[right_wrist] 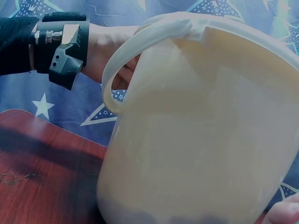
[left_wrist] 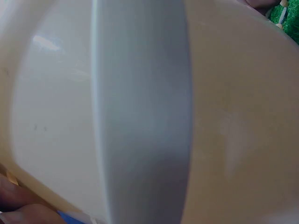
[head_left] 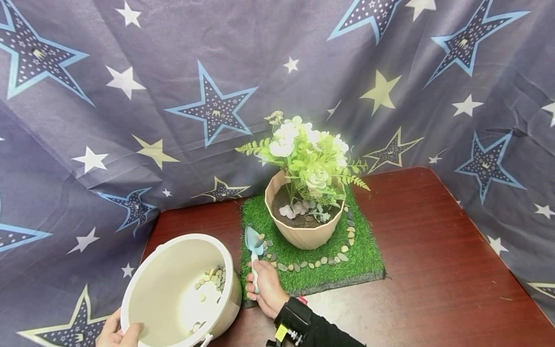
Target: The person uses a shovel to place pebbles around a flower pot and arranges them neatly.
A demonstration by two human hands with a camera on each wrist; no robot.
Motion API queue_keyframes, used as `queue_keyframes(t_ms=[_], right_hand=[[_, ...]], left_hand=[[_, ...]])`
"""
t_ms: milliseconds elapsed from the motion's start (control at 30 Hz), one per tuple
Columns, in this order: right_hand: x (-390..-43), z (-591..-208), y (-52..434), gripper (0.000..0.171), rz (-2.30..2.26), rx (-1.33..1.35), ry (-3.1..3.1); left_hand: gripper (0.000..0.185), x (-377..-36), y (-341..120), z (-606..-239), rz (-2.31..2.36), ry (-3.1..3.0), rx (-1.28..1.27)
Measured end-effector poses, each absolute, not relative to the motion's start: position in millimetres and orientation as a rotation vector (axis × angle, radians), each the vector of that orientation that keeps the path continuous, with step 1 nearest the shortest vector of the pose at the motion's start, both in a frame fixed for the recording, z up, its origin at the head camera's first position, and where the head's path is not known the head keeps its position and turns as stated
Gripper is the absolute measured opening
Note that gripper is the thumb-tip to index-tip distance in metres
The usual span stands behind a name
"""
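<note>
My left hand [head_left: 116, 331] grips the near rim of a white plastic bucket [head_left: 182, 237], which tilts toward me at the table's front left. The right wrist view shows that hand [right_wrist: 110, 51] curled over the rim beside the bucket [right_wrist: 201, 140] handle. Several pebbles [head_left: 212, 278] lie inside the bucket. My right hand [head_left: 263, 285] holds the handle of a small light-blue trowel [head_left: 254, 242], whose scoop carries a few pebbles above the left edge of a green grass mat [head_left: 364, 255]. In the left wrist view the bucket wall [left_wrist: 140, 112] fills the frame.
A beige pot [head_left: 303, 233] of artificial white flowers and ferns stands on the mat, with a partial ring of pebbles [head_left: 312, 264] around it. The mat lies on a dark red table [head_left: 433, 270]. A star-patterned cloth [head_left: 173, 72] hangs behind and at both sides.
</note>
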State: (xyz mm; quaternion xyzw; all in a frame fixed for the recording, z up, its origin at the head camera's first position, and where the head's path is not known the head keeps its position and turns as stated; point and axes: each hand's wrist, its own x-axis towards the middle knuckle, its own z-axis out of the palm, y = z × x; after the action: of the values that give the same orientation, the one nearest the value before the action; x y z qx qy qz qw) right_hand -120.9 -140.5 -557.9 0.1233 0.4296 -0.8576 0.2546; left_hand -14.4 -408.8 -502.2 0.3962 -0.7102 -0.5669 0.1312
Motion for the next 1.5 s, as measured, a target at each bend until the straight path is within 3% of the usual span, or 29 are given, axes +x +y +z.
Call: queue_keyframes(t_ms=[1500], right_hand=[[-126, -543, -131, 0.028, -2.301, 0.367, 1.112]], left_hand=[[0.047, -15, -403, -499, -1.683, -1.989, 1.129]])
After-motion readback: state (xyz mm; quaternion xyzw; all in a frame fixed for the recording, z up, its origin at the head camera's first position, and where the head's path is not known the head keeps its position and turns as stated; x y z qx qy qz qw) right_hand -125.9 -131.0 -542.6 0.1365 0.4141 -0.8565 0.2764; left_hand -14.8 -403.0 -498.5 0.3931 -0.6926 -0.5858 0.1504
